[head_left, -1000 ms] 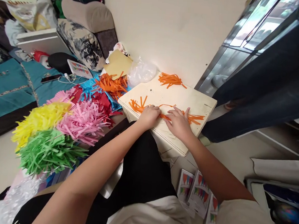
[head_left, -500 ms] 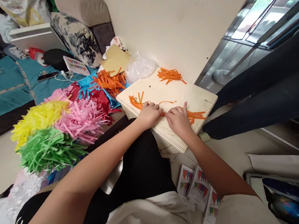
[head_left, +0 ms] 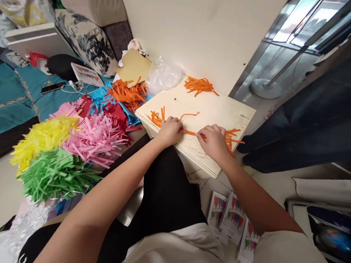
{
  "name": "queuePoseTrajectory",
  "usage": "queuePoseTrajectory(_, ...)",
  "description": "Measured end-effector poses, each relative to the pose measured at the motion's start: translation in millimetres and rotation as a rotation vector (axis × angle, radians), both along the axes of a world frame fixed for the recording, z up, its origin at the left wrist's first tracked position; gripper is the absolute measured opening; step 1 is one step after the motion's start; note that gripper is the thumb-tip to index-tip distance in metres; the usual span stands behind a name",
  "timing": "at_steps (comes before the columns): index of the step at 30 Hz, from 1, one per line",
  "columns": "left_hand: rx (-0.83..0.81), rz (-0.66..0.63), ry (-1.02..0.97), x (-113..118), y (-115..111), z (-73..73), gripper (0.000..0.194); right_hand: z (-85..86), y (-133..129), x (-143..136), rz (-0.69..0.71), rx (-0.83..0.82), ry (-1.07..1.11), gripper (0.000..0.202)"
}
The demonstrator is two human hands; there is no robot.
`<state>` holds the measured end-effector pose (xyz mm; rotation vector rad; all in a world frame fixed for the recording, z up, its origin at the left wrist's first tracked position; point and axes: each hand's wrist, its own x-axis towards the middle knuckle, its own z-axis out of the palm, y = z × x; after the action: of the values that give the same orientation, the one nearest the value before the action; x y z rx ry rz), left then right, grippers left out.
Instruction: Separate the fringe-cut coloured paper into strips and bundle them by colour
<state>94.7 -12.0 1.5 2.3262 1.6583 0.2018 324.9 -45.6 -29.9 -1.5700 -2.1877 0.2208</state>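
Observation:
On a small cream-coloured table lies a length of orange paper tassel, fringed at both ends and narrow in the middle. My left hand is closed around its left part, the fringe poking out beyond the fingers. My right hand pinches the right part, with loose strips spreading past it. Between the two hands the narrow stretch is pulled straight. A thin orange strip curls on the tabletop just above my left hand. Another orange tassel rests at the table's far edge.
Left of the table are piled yellow, pink, green and orange tassels. A clear plastic bag sits behind. Printed packets lie on the floor; another person's legs stand at right.
My hands have moved apart, with more of the narrow orange middle showing between them. My right thumb has come down. The person's legs at right have shifted.

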Motion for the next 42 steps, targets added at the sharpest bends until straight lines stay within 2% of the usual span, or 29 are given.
queuePoseTrajectory(5,-0.011,0.048,0.000,0.3,2.6,-1.4,0.020,1.5,5.9,-8.5,-0.106,-0.038,-0.003,0.025)
queuePoseTrajectory(12,0.016,0.081,0.049,4.1,2.8,0.2,0.021,4.7,7.0,-13.4,-0.142,-0.077,-0.034,0.021)
queuePoseTrajectory(18,0.035,0.071,0.052,4.9,3.6,-1.2,0.020,-0.1,7.6,-11.8,-0.135,-0.052,-0.020,0.021)
queuePoseTrajectory(29,0.068,0.063,0.107,9.0,5.9,-7.6,0.029,-4.5,7.0,-12.1,-0.123,-0.002,-0.035,0.022)
queuePoseTrajectory(42,-0.002,0.041,0.130,2.4,12.7,2.6,0.032,-0.5,11.8,-4.0,-0.105,-0.068,-0.036,0.021)
